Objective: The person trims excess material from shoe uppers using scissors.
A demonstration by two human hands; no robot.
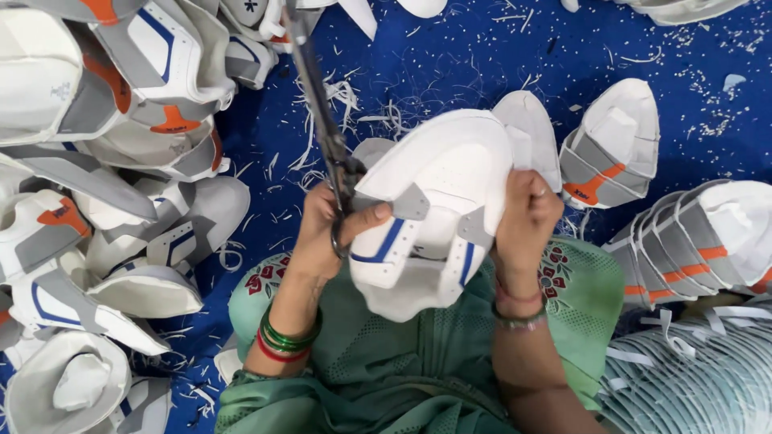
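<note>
Shoe upper (438, 213), white with blue stripes and grey tabs, was held up over the person's lap, centre of view, above green patterned clothing (386, 362). It was gripped between both hands, its open underside facing the camera.

Right hand (527, 217) was closed on the upper's right edge, fingers curled over the rim, thumb pressed to the near face. Wrist carried thin bangles.

Left hand (330, 229) was closed around the handles of a pair of scissors (326, 128); thumb lay across the upper's left edge beside a grey tab. Scissor blades pointed up and away toward the top of view, and appeared closed or nearly so. Whether the blades touched the upper could not be told. Green and red bangles (285, 341) sat on the left wrist.

Surroundings: blue floor covering (482, 64), littered with white thread and trim scraps. A large loose pile of similar uppers (104, 161), white and grey with orange and blue accents, lay to the left. One single upper (615, 145) with an orange mark lay just right of the held piece. A nested row of uppers (700, 233) lay at the right edge, with a stack of thin white strips (691, 378) below it.
</note>
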